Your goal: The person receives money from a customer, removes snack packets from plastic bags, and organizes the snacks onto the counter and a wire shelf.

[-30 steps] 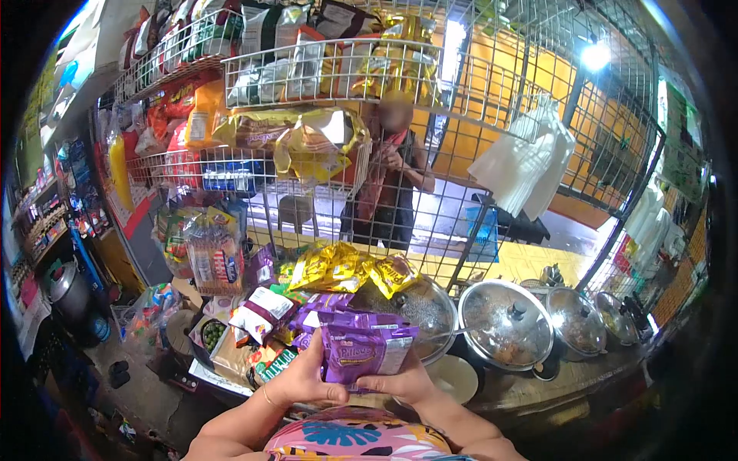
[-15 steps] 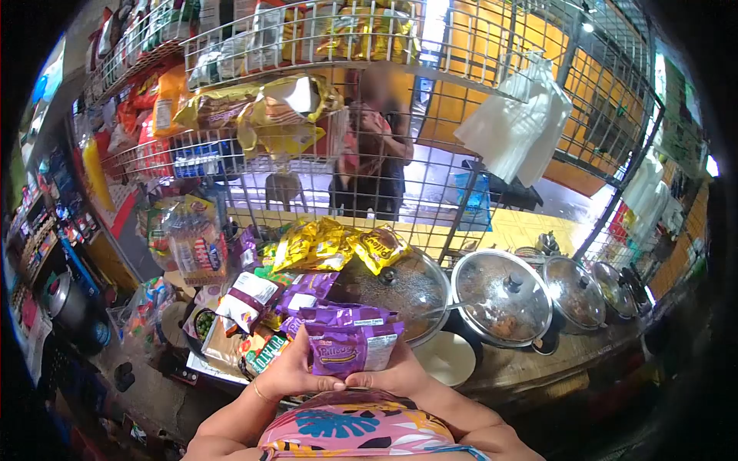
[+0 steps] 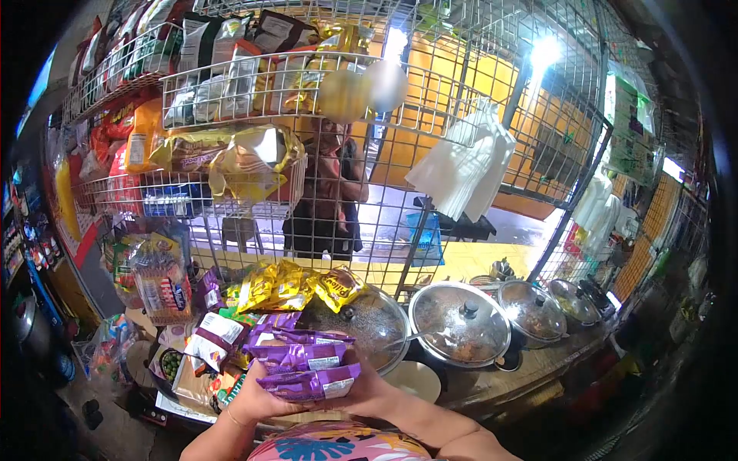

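Note:
Between my two hands is a small stack of purple snack packets [image 3: 304,386], held low in front of my body. My left hand [image 3: 261,398] grips the stack's left end, and my right hand [image 3: 370,393] closes round its right end. The packets are fanned, with several top edges showing. Just beyond them lie more purple packets [image 3: 265,330], a white-and-maroon packet [image 3: 217,340] and a green-and-orange packet [image 3: 227,386] partly hidden by my left hand. Shiny gold packets [image 3: 277,286] rest at the back of this pile.
Lidded pans [image 3: 461,326] line the counter to the right, with a pale bowl [image 3: 415,380] nearer me. A wire grid [image 3: 400,230] with baskets of snack bags [image 3: 231,84] stands ahead. White plastic bags [image 3: 465,165] hang from it. A person [image 3: 327,184] stands beyond the grid.
My view has swung up and to the right. The packets in my hands have tipped and spread, so their top edges now show instead of the front face.

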`<act>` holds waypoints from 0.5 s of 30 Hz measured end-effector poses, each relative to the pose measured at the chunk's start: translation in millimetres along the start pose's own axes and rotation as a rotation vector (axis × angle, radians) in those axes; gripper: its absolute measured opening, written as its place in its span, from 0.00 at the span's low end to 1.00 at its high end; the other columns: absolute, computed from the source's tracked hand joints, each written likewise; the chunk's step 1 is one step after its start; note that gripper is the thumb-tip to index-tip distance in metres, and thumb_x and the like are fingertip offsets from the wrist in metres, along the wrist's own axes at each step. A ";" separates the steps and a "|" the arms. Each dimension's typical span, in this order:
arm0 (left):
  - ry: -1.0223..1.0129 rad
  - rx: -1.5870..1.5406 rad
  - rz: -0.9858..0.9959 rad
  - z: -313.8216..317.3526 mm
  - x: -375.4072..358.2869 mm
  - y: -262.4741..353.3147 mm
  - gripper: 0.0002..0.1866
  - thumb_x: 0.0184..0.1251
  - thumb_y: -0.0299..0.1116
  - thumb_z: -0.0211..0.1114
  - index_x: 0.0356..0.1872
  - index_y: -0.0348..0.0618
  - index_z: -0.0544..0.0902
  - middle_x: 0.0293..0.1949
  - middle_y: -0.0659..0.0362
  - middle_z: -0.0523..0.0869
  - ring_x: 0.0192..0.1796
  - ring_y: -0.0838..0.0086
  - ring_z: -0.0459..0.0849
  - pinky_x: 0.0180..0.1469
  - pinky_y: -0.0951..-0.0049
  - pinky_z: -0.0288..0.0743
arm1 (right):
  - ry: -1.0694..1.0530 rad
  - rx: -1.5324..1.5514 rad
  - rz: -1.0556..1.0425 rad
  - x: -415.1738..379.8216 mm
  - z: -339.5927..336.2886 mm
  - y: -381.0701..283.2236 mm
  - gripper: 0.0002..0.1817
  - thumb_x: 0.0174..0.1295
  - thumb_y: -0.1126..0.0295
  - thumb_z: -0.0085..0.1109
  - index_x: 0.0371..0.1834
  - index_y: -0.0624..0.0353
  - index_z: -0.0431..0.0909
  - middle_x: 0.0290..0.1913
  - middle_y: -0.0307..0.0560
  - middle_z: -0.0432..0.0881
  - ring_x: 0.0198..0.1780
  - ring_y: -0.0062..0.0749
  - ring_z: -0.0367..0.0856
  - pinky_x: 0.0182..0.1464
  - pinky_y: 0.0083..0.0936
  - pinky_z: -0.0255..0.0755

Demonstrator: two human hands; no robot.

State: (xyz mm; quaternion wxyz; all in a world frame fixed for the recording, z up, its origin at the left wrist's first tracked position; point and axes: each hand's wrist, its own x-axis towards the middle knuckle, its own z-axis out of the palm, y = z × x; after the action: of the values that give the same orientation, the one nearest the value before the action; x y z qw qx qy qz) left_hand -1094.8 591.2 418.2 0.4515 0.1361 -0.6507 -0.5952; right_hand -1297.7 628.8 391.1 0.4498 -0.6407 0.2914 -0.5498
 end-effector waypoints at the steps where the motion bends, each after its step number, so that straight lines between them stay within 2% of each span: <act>1: -0.012 0.034 0.063 -3.7 0.4 -5.3 0.46 0.39 0.26 0.87 0.62 0.45 0.66 0.58 0.57 0.78 0.57 0.70 0.80 0.62 0.63 0.77 | -0.028 0.015 0.066 2.0 -2.8 9.1 0.47 0.42 0.63 0.83 0.67 0.59 0.66 0.65 0.54 0.66 0.68 0.53 0.64 0.68 0.46 0.62; 2: -0.022 0.067 0.121 -6.3 -2.2 -8.4 0.46 0.40 0.25 0.86 0.61 0.45 0.66 0.57 0.58 0.78 0.57 0.70 0.80 0.62 0.63 0.77 | -0.056 0.035 0.136 2.7 -4.6 19.2 0.46 0.43 0.61 0.83 0.66 0.59 0.67 0.63 0.55 0.69 0.67 0.54 0.65 0.67 0.47 0.62; 3: 0.018 0.034 0.051 -4.3 -5.2 -8.8 0.44 0.39 0.32 0.87 0.58 0.44 0.68 0.55 0.58 0.78 0.55 0.70 0.79 0.60 0.63 0.75 | -0.081 -0.104 0.074 4.0 -2.4 16.1 0.46 0.43 0.60 0.83 0.66 0.59 0.68 0.62 0.55 0.70 0.67 0.55 0.65 0.67 0.48 0.62; 4: 0.000 0.156 0.119 -11.4 -5.7 -14.2 0.44 0.38 0.35 0.87 0.57 0.44 0.69 0.54 0.57 0.78 0.55 0.69 0.79 0.60 0.63 0.74 | -0.097 -0.243 0.009 6.7 0.9 9.8 0.45 0.43 0.59 0.82 0.65 0.59 0.69 0.61 0.55 0.71 0.66 0.56 0.66 0.67 0.48 0.62; 5: -0.021 0.278 0.183 -23.1 -4.6 -24.6 0.44 0.37 0.39 0.87 0.57 0.43 0.70 0.53 0.57 0.78 0.54 0.69 0.79 0.59 0.63 0.73 | -0.109 -0.538 -0.186 9.3 -0.6 -3.5 0.45 0.43 0.59 0.82 0.66 0.59 0.68 0.61 0.54 0.71 0.65 0.56 0.67 0.67 0.48 0.62; 6: -0.046 0.399 0.248 -29.6 -5.7 -30.7 0.44 0.37 0.42 0.88 0.56 0.43 0.70 0.51 0.57 0.77 0.53 0.68 0.78 0.58 0.63 0.72 | -0.098 -0.550 -0.240 6.6 -0.7 4.3 0.45 0.43 0.60 0.82 0.66 0.59 0.68 0.61 0.54 0.71 0.65 0.56 0.67 0.66 0.48 0.63; 7: -0.002 0.349 0.188 -28.9 -7.6 -31.2 0.45 0.34 0.49 0.87 0.54 0.42 0.72 0.49 0.57 0.76 0.52 0.67 0.76 0.57 0.63 0.70 | -0.086 -0.563 -0.295 4.0 -0.5 11.7 0.45 0.43 0.61 0.82 0.66 0.58 0.68 0.61 0.54 0.72 0.65 0.55 0.67 0.66 0.47 0.63; 9: -0.019 0.410 0.233 -33.4 -7.0 -34.9 0.44 0.33 0.48 0.87 0.53 0.42 0.73 0.49 0.56 0.76 0.53 0.66 0.76 0.57 0.63 0.69 | -0.082 -0.683 -0.415 4.2 -3.5 13.6 0.45 0.42 0.63 0.82 0.65 0.57 0.69 0.62 0.53 0.72 0.64 0.55 0.67 0.66 0.47 0.63; 12: -0.020 0.366 0.231 -32.5 -6.6 -37.4 0.44 0.32 0.47 0.87 0.53 0.42 0.74 0.50 0.56 0.75 0.54 0.66 0.75 0.58 0.64 0.69 | -0.107 -0.697 -0.346 3.5 -3.0 5.4 0.43 0.42 0.64 0.82 0.65 0.57 0.70 0.63 0.53 0.71 0.66 0.55 0.66 0.66 0.46 0.62; 13: -0.035 0.375 0.210 -33.7 -6.7 -38.2 0.44 0.32 0.47 0.87 0.53 0.42 0.74 0.50 0.56 0.75 0.54 0.66 0.75 0.58 0.63 0.69 | -0.094 -0.727 -0.414 2.9 -4.0 0.5 0.44 0.42 0.64 0.82 0.65 0.57 0.70 0.63 0.53 0.71 0.66 0.55 0.66 0.67 0.47 0.62; 15: -0.064 0.357 0.146 -35.2 -6.8 -35.3 0.45 0.33 0.49 0.87 0.54 0.41 0.73 0.51 0.55 0.76 0.54 0.66 0.76 0.59 0.63 0.69 | -0.045 -0.616 -0.392 0.1 -0.6 -0.8 0.46 0.42 0.63 0.83 0.67 0.57 0.68 0.64 0.53 0.70 0.67 0.56 0.65 0.68 0.47 0.60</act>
State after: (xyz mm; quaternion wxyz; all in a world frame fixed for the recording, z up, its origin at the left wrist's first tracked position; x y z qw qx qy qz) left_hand -1077.4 564.2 379.5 0.4412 0.1477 -0.7682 -0.4398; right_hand -1298.4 629.0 391.9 0.1281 -0.8016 0.3052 -0.4979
